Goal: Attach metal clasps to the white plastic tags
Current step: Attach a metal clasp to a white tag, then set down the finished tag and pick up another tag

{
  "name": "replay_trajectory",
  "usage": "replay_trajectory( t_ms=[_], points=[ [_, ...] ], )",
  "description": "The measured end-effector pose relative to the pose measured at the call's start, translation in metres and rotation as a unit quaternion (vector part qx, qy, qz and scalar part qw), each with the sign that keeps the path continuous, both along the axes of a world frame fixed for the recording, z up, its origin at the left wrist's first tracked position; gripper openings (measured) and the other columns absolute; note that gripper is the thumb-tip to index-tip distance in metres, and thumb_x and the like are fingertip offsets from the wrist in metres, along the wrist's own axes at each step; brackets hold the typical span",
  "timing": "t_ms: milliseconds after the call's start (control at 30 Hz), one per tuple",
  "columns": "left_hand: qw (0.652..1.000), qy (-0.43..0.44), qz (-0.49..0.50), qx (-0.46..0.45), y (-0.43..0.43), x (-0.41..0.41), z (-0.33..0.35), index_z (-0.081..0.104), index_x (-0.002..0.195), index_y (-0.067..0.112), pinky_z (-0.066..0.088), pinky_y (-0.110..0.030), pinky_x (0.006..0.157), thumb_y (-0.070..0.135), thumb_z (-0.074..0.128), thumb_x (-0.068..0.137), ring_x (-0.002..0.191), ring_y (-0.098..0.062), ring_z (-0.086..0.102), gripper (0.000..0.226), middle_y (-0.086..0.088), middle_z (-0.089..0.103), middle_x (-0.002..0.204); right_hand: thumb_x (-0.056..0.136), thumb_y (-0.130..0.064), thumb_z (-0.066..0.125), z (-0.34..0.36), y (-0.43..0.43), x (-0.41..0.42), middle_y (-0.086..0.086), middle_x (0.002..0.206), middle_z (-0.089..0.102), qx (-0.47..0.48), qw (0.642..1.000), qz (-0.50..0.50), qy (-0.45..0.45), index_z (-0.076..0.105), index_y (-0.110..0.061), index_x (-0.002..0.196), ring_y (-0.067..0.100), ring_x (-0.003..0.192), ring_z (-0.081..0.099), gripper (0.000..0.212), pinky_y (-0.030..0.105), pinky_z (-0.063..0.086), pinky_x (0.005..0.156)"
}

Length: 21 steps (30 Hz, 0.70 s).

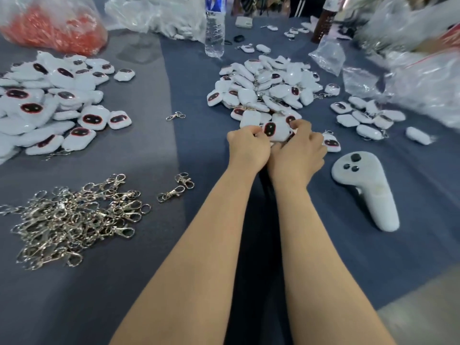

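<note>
Both hands, left [249, 145] and right [297, 148], pinch one tag [276, 130] between them, upright at the fingertips (its clasp hidden), spare clasps [74, 217] lying nearer the left hand.

White tag [275, 131] with dark red-rimmed face, held before the centre tag pile [268, 88], silver clasps [74, 217] heaped lower left

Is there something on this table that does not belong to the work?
Yes: a white controller lies beside the right hand, no tag or clasp. One stray clasp lies apart from the clasp pile.
</note>
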<state>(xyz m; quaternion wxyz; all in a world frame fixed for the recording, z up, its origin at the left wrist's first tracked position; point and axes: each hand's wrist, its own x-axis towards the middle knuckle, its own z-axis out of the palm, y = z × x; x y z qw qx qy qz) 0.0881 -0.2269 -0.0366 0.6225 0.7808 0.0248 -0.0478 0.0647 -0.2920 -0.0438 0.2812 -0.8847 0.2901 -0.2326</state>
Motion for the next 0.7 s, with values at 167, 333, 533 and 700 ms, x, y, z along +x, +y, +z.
replay_trajectory(
  t_ms=[167, 333, 533, 700],
  points=[
    [0.999, 0.011, -0.002, -0.034, 0.007, -0.003, 0.003, 0.049, 0.074, 0.01, 0.034, -0.034, 0.067, 0.003, 0.037, 0.087, 0.074, -0.021, 0.037, 0.019, -0.014, 0.044, 0.079, 0.089, -0.017, 0.05, 0.002, -0.001, 0.001, 0.009, 0.13, 0.045, -0.009, 0.998, 0.025, 0.061, 0.051, -0.024, 0.124, 0.03, 0.119, 0.039, 0.036, 0.036, 0.03, 0.092],
    [0.999, -0.016, 0.013, -0.026, 0.029, -0.014, 0.01, 0.023, 0.052, 0.02, 0.018, -0.03, 0.054, 0.004, 0.042, 0.083, 0.058, -0.018, 0.021, 0.039, -0.002, 0.024, 0.056, 0.09, -0.022, 0.052, 0.012, 0.03, -0.005, 0.009, 0.133, 0.041, -0.001, 0.998, 0.064, 0.014, 0.046, -0.021, 0.131, 0.03, 0.119, 0.039, 0.042, 0.037, 0.03, 0.095],
    [0.99, -0.05, 0.122, -0.058, 0.093, -0.02, 0.031, 0.056, 0.079, -0.007, 0.031, -0.023, 0.054, 0.007, 0.046, 0.088, 0.057, -0.012, 0.04, 0.02, -0.006, 0.037, 0.058, 0.085, -0.011, 0.053, 0.028, 0.098, -0.003, 0.003, 0.114, 0.056, 0.148, 0.956, 0.24, -0.081, 0.057, -0.018, 0.112, 0.017, 0.102, 0.053, 0.028, 0.034, 0.045, 0.087],
    [0.961, -0.072, 0.255, -0.081, 0.17, -0.024, 0.036, 0.061, 0.106, -0.006, 0.049, -0.032, 0.08, 0.01, 0.048, 0.09, 0.102, -0.034, 0.06, 0.026, -0.023, 0.063, 0.109, 0.084, -0.012, 0.051, 0.027, 0.18, -0.001, 0.001, 0.097, 0.065, 0.149, 0.909, 0.389, -0.022, 0.063, -0.021, 0.097, 0.023, 0.091, 0.06, 0.02, 0.039, 0.05, 0.076]
  ],
)
